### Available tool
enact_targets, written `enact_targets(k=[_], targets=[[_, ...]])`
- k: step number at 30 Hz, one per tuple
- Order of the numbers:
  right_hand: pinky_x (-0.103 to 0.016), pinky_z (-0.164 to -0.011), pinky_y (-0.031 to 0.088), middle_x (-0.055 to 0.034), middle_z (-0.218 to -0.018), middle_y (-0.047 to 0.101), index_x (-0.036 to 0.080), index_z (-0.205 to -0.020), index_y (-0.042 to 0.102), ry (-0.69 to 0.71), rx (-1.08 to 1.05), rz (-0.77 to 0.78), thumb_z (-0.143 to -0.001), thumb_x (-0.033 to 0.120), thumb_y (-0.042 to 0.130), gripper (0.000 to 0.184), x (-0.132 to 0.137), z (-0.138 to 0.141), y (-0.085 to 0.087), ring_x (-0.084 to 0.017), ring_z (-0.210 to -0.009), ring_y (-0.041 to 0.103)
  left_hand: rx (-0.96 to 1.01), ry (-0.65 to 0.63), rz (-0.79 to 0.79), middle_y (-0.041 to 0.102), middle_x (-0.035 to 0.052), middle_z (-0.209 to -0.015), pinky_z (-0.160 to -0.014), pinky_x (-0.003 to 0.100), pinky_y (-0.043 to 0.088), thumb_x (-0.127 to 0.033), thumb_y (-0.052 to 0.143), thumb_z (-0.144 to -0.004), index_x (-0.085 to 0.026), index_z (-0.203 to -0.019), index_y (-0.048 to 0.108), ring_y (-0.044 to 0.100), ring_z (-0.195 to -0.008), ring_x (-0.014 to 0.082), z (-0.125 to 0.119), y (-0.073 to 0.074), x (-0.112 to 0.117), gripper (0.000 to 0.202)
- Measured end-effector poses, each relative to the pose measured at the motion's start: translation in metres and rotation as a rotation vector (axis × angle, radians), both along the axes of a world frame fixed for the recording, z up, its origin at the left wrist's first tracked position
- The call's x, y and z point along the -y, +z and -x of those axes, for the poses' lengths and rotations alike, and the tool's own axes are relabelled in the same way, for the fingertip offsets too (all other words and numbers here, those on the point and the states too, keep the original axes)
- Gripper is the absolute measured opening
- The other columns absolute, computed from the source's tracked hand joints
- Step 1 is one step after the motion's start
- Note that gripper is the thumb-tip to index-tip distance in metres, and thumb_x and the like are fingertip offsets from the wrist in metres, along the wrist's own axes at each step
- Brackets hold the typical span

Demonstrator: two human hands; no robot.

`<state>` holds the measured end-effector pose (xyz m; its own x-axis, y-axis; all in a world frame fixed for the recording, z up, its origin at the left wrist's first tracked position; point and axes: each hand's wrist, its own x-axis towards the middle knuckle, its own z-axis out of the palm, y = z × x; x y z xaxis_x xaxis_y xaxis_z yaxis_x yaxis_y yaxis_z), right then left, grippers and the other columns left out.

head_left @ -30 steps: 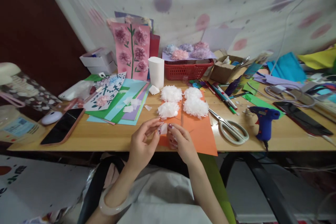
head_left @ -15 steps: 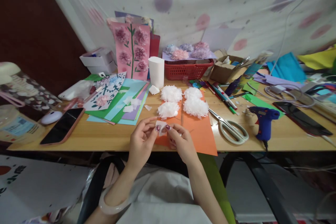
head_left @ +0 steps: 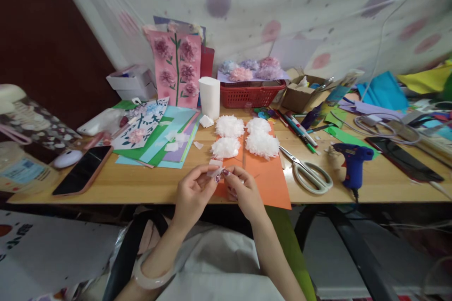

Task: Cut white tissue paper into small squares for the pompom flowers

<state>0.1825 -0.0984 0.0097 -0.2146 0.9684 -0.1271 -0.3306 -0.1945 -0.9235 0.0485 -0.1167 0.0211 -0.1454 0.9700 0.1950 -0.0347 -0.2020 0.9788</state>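
Note:
Both hands meet over the near edge of the orange paper [head_left: 270, 176]. Between the fingertips of my left hand [head_left: 193, 189] is a small piece of white tissue paper [head_left: 213, 172], folded or crumpled. My right hand [head_left: 246, 189] pinches the same piece from the other side, thumb against my left thumb. Its far end is hidden by the fingers. Just beyond the hands, several fluffy white paper flowers [head_left: 262, 144] lie on and beside the orange paper. A flat pale scrap [head_left: 215, 162] shows right behind my fingers.
Scissors [head_left: 310, 174] and a blue glue gun [head_left: 355, 162] lie to the right, with pencils and a phone [head_left: 402, 159]. On the left are coloured paper sheets [head_left: 148, 153] and another phone [head_left: 83, 170]. A white paper roll [head_left: 209, 98] and a red basket [head_left: 252, 94] stand behind.
The white tissue piece, flat and spread between my thumbs before, is now gathered narrower. My left thumb has moved right to meet the right one.

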Motion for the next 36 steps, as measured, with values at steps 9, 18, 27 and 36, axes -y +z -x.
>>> enact_targets(k=[9, 18, 27, 36], targets=[[-0.02, -0.041, 0.014, 0.0105, -0.052, 0.032, 0.019, -0.071, 0.058, 0.016, -0.024, -0.012, -0.077, 0.056, 0.071, 0.04, 0.0, 0.0, -0.001, -0.005, -0.044, 0.021, 0.0, 0.03, 0.015, 0.074, 0.0004, -0.074, -0.067, 0.021, 0.058, -0.022, 0.076, -0.073, -0.019, -0.075, 0.07, 0.072, -0.071, 0.0143, 0.002, -0.003, -0.005, 0.007], [-0.021, -0.042, 0.015, 0.0092, -0.055, 0.037, 0.019, -0.071, 0.056, 0.053, -0.032, -0.039, -0.078, 0.052, 0.069, 0.036, 0.0, -0.002, -0.003, -0.005, -0.045, 0.022, -0.047, -0.032, -0.022, 0.069, -0.0027, -0.071, -0.067, 0.018, 0.055, -0.018, 0.077, -0.074, -0.019, -0.072, 0.065, 0.069, -0.068, 0.0108, 0.009, -0.006, -0.005, 0.012], [-0.021, -0.044, 0.017, 0.0086, -0.056, 0.038, 0.02, -0.071, 0.057, 0.043, 0.054, -0.085, -0.075, 0.041, 0.076, 0.029, 0.002, -0.005, -0.003, -0.006, -0.048, 0.025, -0.134, -0.052, -0.095, 0.067, -0.0028, -0.074, -0.07, 0.017, 0.054, -0.016, 0.076, -0.075, -0.02, -0.072, 0.067, 0.066, -0.072, 0.0103, 0.012, -0.007, -0.006, 0.01], [-0.02, -0.043, 0.018, 0.0098, -0.052, 0.035, 0.02, -0.07, 0.055, 0.023, 0.083, -0.052, -0.074, 0.037, 0.068, 0.021, 0.0, -0.004, -0.001, -0.006, -0.045, 0.025, -0.222, -0.064, -0.128, 0.069, -0.0022, -0.078, -0.072, 0.018, 0.054, -0.013, 0.074, -0.077, -0.021, -0.073, 0.067, 0.068, -0.075, 0.0113, 0.015, -0.007, -0.005, 0.011]])
